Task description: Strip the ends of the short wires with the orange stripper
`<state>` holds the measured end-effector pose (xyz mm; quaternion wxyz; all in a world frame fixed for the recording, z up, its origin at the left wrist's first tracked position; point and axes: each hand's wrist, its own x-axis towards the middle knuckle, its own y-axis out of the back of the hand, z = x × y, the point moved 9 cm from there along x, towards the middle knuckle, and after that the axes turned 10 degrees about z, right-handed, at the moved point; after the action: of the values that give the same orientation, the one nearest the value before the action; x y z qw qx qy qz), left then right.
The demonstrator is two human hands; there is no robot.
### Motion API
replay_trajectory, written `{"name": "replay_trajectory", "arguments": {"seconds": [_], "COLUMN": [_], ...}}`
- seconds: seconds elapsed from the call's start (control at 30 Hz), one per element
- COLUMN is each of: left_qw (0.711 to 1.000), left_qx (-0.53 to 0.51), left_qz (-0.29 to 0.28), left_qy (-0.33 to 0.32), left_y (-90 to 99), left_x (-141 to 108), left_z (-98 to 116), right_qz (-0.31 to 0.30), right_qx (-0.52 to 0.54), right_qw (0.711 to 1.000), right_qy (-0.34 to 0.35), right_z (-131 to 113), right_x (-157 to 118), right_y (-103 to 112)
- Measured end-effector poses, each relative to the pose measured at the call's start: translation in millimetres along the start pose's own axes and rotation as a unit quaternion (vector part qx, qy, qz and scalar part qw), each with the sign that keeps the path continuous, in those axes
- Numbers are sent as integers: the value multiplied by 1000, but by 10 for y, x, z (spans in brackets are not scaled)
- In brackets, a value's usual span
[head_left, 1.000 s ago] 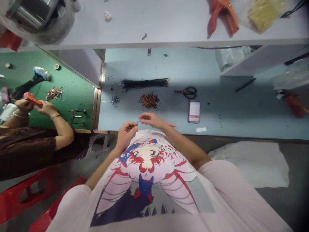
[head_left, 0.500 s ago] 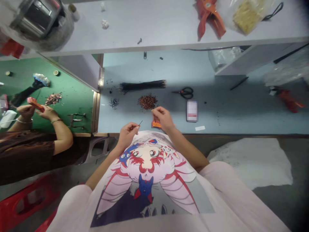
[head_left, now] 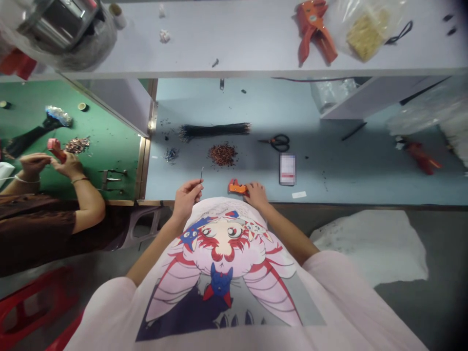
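Observation:
My left hand [head_left: 187,199] is closed in a pinch on a short, thin black wire [head_left: 201,175], whose pale tip points up and away from me. At the table's front edge, my right hand [head_left: 257,195] has its fingers around the right end of an orange wire stripper [head_left: 237,187], which lies on the table. Beyond the hands is a heap of small copper-coloured pieces [head_left: 222,155]. Behind that heap lies a bundle of black wires [head_left: 215,129] with bare ends. A small pile of dark and silvery scraps [head_left: 171,155] sits to the left.
Black-handled scissors [head_left: 280,142] and a phone [head_left: 287,169] lie to the right. A shelf [head_left: 248,44] crosses above the table, carrying an orange cutter [head_left: 315,31]. At the green table on the left, a co-worker's hands [head_left: 69,166] hold a red-orange tool.
My right hand has moved down and right from above the wire stripper onto its end. My left hand has shifted left, and its wire now points more upright.

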<state>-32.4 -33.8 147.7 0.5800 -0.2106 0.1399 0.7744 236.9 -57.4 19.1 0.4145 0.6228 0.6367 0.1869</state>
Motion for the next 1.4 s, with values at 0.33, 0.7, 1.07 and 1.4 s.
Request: {"name": "replay_trajectory", "arguments": {"seconds": [0.33,0.7,1.07,1.4], "left_qw": [990,900,895,897], "left_qx": [93,215,222,230], "left_qz": [39,9,39,0], "left_qy": [-102,-378,-385,-378], "left_y": [-11,-312,-271,-420], "left_x": [92,-255,-263,-382], "left_z": [142,652,748,610], "right_qz": [-115,-391,-409,-410], "right_qx": [292,676,667,681], "right_qw": [949,618,612,592], "right_qy": [-13,-96,-115,-135], "right_z": [-785,-1702,-1690,-1704], "right_x": [33,-597,-648,-618], "right_y": [80,323,362,366]}}
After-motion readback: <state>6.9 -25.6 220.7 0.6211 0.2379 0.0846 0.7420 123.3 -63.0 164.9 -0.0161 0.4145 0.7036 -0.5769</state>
